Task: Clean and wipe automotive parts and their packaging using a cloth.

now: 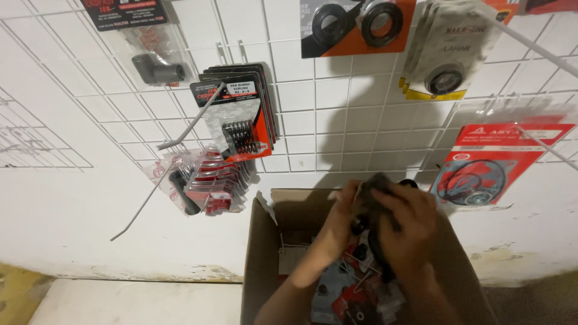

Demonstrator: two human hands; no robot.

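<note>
White wall grid hung with packaged parts, open cardboard box [265,241] on the floor below.

We held a dark rubber part [374,207] above the box, our left hand [337,225] and right hand [409,225] both closed around it; it was blurred, but its long axis seemed to run roughly up and down, top end toward the wall. Packets [352,295] in red and grey lay inside the box. A packet of springs [238,123] hung on the wire grid [337,102] just above, with bare hooks [186,129] sticking out to the left.
</note>
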